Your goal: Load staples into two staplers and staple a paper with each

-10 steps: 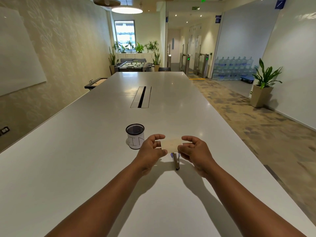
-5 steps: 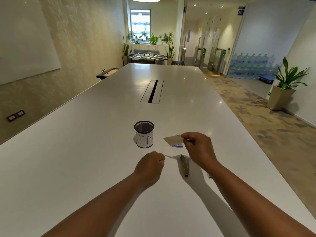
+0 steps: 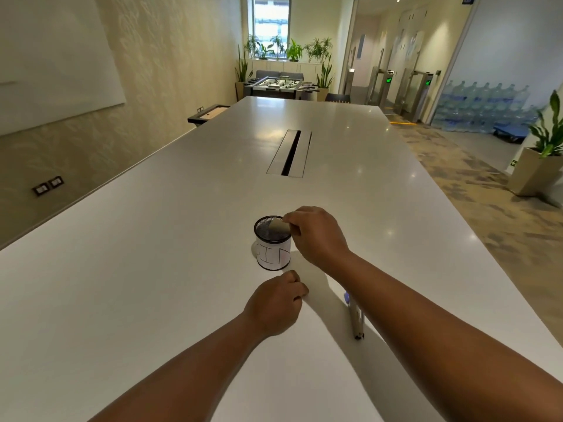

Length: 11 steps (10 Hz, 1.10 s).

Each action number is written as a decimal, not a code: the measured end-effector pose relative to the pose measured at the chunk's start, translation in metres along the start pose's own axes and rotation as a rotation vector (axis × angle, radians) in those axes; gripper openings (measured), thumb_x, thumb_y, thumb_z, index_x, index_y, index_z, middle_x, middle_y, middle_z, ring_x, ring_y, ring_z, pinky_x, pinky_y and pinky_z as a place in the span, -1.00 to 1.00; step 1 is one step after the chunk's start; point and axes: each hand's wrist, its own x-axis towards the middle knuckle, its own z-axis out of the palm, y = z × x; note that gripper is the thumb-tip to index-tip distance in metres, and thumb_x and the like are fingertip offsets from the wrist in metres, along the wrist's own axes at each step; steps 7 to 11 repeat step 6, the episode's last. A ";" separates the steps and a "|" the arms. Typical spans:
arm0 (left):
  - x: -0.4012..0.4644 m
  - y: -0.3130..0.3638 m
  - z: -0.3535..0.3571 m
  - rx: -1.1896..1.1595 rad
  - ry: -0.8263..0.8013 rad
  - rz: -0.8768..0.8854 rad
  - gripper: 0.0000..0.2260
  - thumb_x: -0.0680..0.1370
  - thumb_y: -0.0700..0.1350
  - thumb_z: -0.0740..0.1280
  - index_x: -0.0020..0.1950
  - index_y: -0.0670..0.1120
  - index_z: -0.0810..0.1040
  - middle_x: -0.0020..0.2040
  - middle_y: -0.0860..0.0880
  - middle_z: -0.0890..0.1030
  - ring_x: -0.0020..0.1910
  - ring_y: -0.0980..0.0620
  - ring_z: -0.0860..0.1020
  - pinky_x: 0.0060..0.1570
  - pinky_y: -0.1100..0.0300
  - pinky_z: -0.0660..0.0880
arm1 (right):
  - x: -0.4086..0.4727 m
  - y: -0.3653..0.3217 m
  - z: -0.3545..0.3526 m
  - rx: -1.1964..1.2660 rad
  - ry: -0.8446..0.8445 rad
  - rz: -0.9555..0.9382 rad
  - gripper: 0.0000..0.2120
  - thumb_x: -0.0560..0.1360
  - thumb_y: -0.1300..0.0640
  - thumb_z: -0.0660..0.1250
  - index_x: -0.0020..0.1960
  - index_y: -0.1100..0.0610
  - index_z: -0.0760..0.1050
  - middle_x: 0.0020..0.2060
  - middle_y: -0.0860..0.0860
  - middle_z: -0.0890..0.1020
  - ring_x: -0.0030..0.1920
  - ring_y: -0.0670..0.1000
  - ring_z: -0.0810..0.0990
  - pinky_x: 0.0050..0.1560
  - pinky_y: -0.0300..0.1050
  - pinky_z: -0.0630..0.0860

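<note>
The right hand (image 3: 316, 236) is held over the mouth of the black mesh cup (image 3: 272, 243), its thumb and fingertips pinching a small tan slip of paper (image 3: 277, 225) whose free end hangs inside the rim. The cup stands upright on the white table (image 3: 152, 269) and carries a white label with hand-drawn marks that cannot be read reliably. The left hand (image 3: 275, 303) rests on the table just in front of the cup, fingers curled into a loose fist; nothing can be seen in its grip, though a small item could be concealed. One slim stapler (image 3: 355, 319) lies flat on the table beside and partly under the right forearm, with a small blue part showing at its far end; whether it is loaded cannot be determined. A second stapler is not in view, nor are any loose staples. Assessment: the paper appears to be going into the cup as a finished piece, which would suggest one stapling round is at or near completion; no staple is discernible on the slip to confirm this. If so, the remaining work is the second stapler's loading and its own sheet, neither of which shows here.
</note>
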 end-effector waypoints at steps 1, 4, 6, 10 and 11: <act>0.000 0.000 0.000 -0.002 -0.003 -0.003 -0.68 0.59 -0.16 0.19 0.21 -0.09 0.68 0.13 -0.03 0.61 -0.02 -0.08 0.60 -0.01 0.05 0.55 | 0.004 -0.001 0.010 -0.001 -0.042 -0.039 -0.77 0.54 0.28 0.30 0.02 0.10 0.71 -0.16 0.10 0.68 -0.13 0.16 0.61 -0.20 -0.03 0.51; 0.002 -0.004 0.004 -0.011 0.025 -0.008 -0.66 0.57 -0.13 0.17 0.22 -0.09 0.67 0.11 -0.01 0.61 -0.01 -0.08 0.61 -0.02 0.04 0.57 | 0.008 0.001 0.035 -0.072 -0.217 -0.007 -0.66 0.52 0.39 0.27 0.20 0.16 0.64 0.05 0.15 0.70 0.10 0.20 0.58 0.04 0.11 0.57; 0.002 -0.003 0.008 -0.004 0.039 0.006 -0.68 0.58 -0.15 0.20 0.21 -0.09 0.68 0.13 -0.02 0.62 0.01 -0.06 0.60 0.01 0.05 0.56 | -0.010 0.011 0.032 0.013 -0.029 0.071 -0.66 0.56 0.38 0.25 0.26 0.20 0.62 0.09 0.15 0.70 0.11 0.22 0.59 0.07 0.12 0.56; 0.002 -0.003 0.008 -0.004 0.039 0.006 -0.68 0.58 -0.15 0.20 0.21 -0.09 0.68 0.13 -0.02 0.62 0.01 -0.06 0.60 0.01 0.05 0.56 | -0.010 0.011 0.032 0.013 -0.029 0.071 -0.66 0.56 0.38 0.25 0.26 0.20 0.62 0.09 0.15 0.70 0.11 0.22 0.59 0.07 0.12 0.56; 0.002 -0.003 0.008 -0.004 0.039 0.006 -0.68 0.58 -0.15 0.20 0.21 -0.09 0.68 0.13 -0.02 0.62 0.01 -0.06 0.60 0.01 0.05 0.56 | -0.010 0.011 0.032 0.013 -0.029 0.071 -0.66 0.56 0.38 0.25 0.26 0.20 0.62 0.09 0.15 0.70 0.11 0.22 0.59 0.07 0.12 0.56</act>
